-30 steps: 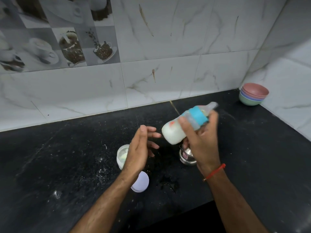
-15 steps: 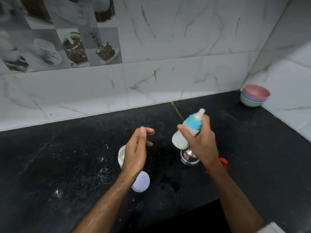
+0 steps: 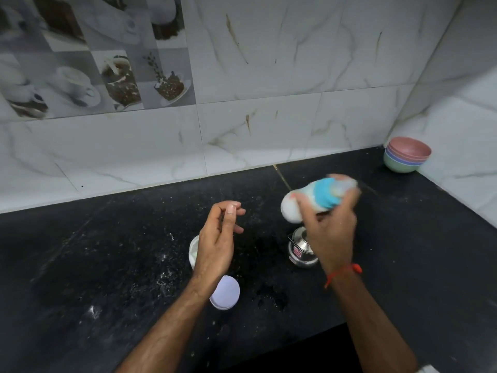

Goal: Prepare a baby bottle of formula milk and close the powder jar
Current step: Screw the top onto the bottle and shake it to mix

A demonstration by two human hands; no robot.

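Observation:
My right hand (image 3: 329, 235) grips a baby bottle (image 3: 314, 201) with a blue collar, tilted almost on its side above the counter and blurred by motion; white milk fills its base at the left. My left hand (image 3: 216, 240) hovers empty with fingers apart, to the left of the bottle. Beneath that hand stands the open white powder jar (image 3: 193, 251), mostly hidden. Its pale lid (image 3: 227, 293) lies flat on the black counter (image 3: 107, 265) by my left wrist.
A small steel cup (image 3: 300, 251) stands under my right hand. Stacked pastel bowls (image 3: 406, 157) sit in the far right corner. White powder is spilled left of the jar. Marble-tiled walls bound the back and right. The counter's front edge runs at lower right.
The bottle went from tilted to upright and back to tilted, its teat now pointing right. My left hand stayed hovering over the jar with its fingers slightly curled.

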